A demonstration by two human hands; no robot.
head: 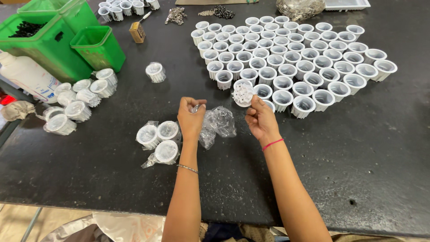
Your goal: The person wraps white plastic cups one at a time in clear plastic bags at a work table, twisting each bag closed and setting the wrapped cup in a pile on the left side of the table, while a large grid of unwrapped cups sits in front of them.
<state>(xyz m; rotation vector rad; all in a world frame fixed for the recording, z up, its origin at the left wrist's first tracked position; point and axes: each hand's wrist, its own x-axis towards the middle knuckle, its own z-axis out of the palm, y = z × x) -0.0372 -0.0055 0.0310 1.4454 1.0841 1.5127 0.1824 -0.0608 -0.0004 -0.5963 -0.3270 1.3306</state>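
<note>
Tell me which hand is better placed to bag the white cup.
Right, probably: the right hand already holds the white finned cup, while the left hand grips the clear plastic bag beside it, so it likely only holds the bag.

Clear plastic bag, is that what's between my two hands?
Yes: the head view shows the crumpled clear plastic bag between left hand and right hand.

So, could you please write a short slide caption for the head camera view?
Left hand holds a clear plastic bag; right hand holds a white ribbed cup beside rows of cups.
</note>
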